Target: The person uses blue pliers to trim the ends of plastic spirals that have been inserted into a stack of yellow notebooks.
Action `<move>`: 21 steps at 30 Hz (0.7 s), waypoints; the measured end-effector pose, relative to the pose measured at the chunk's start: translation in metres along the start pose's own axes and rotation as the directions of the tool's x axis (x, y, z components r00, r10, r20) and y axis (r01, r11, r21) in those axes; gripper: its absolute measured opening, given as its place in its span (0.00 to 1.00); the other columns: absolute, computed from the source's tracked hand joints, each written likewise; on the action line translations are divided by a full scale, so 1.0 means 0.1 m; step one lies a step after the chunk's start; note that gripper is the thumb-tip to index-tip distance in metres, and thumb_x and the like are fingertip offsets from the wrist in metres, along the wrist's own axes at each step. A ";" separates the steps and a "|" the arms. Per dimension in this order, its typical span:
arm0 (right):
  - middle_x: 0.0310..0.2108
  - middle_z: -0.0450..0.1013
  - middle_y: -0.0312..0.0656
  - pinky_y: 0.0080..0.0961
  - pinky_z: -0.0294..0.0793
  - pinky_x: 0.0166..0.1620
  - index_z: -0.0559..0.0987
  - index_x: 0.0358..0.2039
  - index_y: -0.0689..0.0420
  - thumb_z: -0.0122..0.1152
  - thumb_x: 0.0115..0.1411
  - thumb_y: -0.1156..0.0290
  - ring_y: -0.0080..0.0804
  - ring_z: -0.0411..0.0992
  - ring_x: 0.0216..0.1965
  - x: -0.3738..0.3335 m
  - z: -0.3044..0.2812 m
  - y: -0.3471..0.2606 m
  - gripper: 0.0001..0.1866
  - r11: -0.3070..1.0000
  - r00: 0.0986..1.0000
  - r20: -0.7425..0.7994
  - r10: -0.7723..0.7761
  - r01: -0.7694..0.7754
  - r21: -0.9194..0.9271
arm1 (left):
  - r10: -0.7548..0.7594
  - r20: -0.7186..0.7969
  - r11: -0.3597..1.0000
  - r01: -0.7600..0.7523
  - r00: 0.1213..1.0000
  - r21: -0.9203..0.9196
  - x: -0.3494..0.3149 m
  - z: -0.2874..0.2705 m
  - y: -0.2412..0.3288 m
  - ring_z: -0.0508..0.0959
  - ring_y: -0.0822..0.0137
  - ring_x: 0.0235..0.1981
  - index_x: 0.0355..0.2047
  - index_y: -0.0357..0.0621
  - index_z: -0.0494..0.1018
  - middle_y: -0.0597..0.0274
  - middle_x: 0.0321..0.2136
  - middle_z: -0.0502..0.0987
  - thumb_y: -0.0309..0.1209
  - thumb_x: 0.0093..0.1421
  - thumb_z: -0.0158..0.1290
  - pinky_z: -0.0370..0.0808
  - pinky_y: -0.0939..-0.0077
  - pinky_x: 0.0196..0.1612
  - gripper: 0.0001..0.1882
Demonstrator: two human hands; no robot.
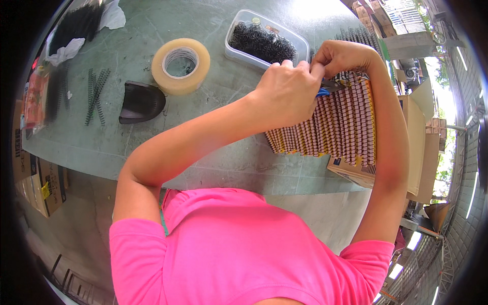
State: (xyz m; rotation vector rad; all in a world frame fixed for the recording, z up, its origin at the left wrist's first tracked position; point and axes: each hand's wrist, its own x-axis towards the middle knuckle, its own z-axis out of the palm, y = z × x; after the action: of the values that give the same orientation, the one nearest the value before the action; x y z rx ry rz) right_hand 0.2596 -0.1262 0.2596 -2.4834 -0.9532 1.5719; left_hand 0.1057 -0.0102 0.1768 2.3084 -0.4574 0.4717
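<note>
My left hand (290, 94) is closed around blue-handled pliers (324, 92); only a bit of the blue grip and the dark metal head shows past the fingers. Close above it, my right hand (343, 56) is bent inward with thumb and fingers pinched together, meeting the left fingertips. What the pinch holds is hidden. Both hands are over the far left part of a stack of spiral-bound books (330, 124), whose coiled spines form rows of dark loops with yellow between. Just behind the left hand, a clear plastic box (235, 53) holds many small black coil pieces (262, 43).
A tape roll (158, 63) and a black curved piece (141, 103) lie left of centre on the green table (213, 147). Loose black coils (95, 96) and plastic-wrapped coils (76, 28) are farther left. An open cardboard box (424, 147) stands right of the books.
</note>
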 end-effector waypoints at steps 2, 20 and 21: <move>0.18 0.72 0.33 0.15 0.64 0.23 0.78 0.26 0.66 0.60 0.44 0.75 0.15 0.66 0.20 0.02 0.00 0.04 0.08 0.999 0.999 0.011 -0.036 0.036 -0.001 | -0.016 0.023 1.000 0.016 1.000 -0.021 -0.01 -0.08 0.05 0.75 0.48 0.28 0.36 0.32 0.64 0.46 0.27 0.73 0.32 0.46 0.51 0.73 0.59 0.33 0.19; 0.14 0.68 0.31 0.17 0.58 0.18 0.76 0.23 0.65 0.57 0.46 0.75 0.14 0.62 0.15 0.02 0.01 0.07 0.06 0.997 0.996 -0.073 -0.056 0.052 -0.050 | 0.026 -0.070 0.994 -0.018 0.997 0.111 0.13 -0.09 0.07 0.75 0.52 0.28 0.38 0.29 0.68 0.48 0.25 0.73 0.37 0.49 0.50 0.73 0.62 0.33 0.21; 0.14 0.69 0.32 0.18 0.59 0.18 0.76 0.23 0.65 0.57 0.46 0.75 0.14 0.62 0.15 0.02 0.01 0.07 0.06 0.998 0.996 -0.077 -0.046 0.043 -0.046 | 0.039 -0.086 0.992 -0.029 0.996 0.125 0.14 -0.08 0.07 0.75 0.52 0.28 0.37 0.29 0.68 0.48 0.25 0.73 0.36 0.49 0.50 0.73 0.62 0.33 0.21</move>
State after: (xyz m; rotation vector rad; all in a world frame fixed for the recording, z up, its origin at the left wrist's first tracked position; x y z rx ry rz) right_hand 0.2626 -0.1306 0.2553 -2.5135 -1.0357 1.4456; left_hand 0.1129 -0.0118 0.1930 2.3897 -0.4360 0.6316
